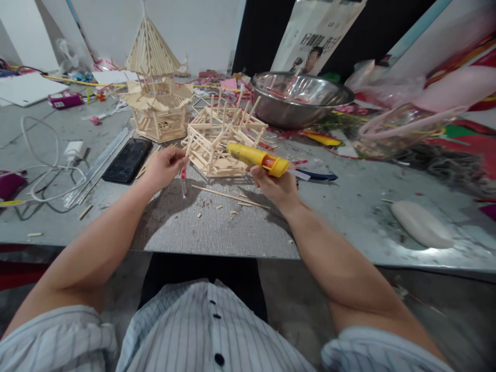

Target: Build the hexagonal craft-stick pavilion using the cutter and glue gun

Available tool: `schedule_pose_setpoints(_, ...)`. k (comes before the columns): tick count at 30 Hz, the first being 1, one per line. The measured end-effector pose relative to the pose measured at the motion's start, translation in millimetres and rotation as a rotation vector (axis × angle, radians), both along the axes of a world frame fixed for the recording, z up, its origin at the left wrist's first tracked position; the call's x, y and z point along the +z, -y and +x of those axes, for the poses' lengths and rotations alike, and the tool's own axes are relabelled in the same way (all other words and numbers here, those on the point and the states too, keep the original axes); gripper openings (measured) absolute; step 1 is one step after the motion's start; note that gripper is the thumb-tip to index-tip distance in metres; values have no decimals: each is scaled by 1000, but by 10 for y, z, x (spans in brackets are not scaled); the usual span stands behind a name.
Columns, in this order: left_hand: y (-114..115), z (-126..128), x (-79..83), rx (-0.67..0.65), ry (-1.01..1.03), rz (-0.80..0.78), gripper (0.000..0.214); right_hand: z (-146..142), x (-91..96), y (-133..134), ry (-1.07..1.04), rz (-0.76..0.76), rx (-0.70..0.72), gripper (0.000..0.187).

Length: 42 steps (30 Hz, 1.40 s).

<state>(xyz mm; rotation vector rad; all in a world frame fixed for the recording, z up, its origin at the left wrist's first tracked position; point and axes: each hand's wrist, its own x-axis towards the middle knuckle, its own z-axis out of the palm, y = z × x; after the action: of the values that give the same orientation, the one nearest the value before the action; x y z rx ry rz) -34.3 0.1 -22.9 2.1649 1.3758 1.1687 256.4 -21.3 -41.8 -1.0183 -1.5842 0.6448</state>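
Note:
My right hand [277, 188] is wrapped around a yellow hot glue gun [253, 156], its nozzle pointing left at the front of a small wooden stick framework [217, 139]. This framework is an open, many-sided structure with several sticks standing up from it. At its left corner, my left hand [165, 166] is closed in a pinch, fingertips at the edge sticks; what lies between them is too small to make out. Behind my left hand stands a pagoda model [157, 88] made of similar sticks, with a pointed roof.
A black phone [127, 160] lies left of my left hand, beside clear glue sticks [96, 168] and a white charger [75, 150]. A steel bowl [302, 101] stands behind the glue gun. Loose sticks [230, 196] lie in front; a pale oval object [421, 223] sits right.

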Motion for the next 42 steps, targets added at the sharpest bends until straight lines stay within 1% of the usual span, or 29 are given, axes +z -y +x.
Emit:
schedule_pose_setpoints(3,-8,0,-10,0,-2,8,20,-27,44,53,-8,-16,3,53)
schedule_pose_setpoints(8,-7,5,-13,-1,-13,25,19,-103,109,84,-21,-80,-3,59)
schedule_pose_setpoints(12,2,14,0,-1,-10,22,16,-134,83,44,-39,-106,-26,64)
schedule_pose_setpoints(15,8,19,10,-2,-14,30,14,-133,56,23,-28,-118,-34,63)
schedule_pose_setpoints(20,9,20,9,-1,-26,42,14,-140,53,19,-33,-95,-38,60)
schedule_pose_setpoints(28,15,27,20,-10,-27,23,18,-191,97,30,-72,-89,-38,61)
schedule_pose_setpoints(32,28,31,34,-4,-26,14,19,-188,94,22,-55,-99,-27,62)
schedule_pose_setpoints(37,34,38,45,4,-24,2,22,-167,50,-5,-24,-99,-71,61)
schedule_pose_setpoints(42,42,43,57,7,-16,-2,24,-195,92,17,-75,-123,-55,61)
